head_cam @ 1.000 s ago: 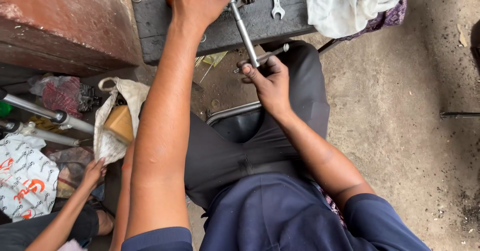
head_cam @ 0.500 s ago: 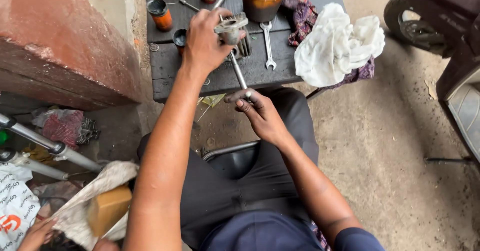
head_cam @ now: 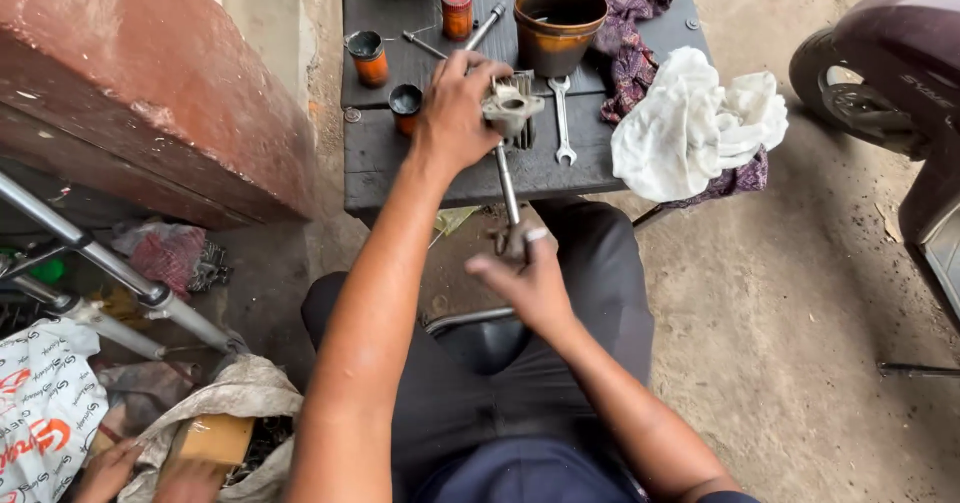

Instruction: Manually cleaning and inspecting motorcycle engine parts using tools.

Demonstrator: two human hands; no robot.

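Working a long metal tool shaft against a small grey metal engine part, a seated person looks down at both bare hands above a dark wooden bench. The left hand is closed around the part, holding it just over the bench edge. The right hand is lower, near the lap, with fingers curled on the shaft's bottom end; whether it grips tightly cannot be told. The shaft runs straight up from the right hand into the underside of the part. This looks like a loosening or tightening step; turning it further would call for the left hand keeping the part steady. A spanner, a brown pot and a white rag lie on the bench.
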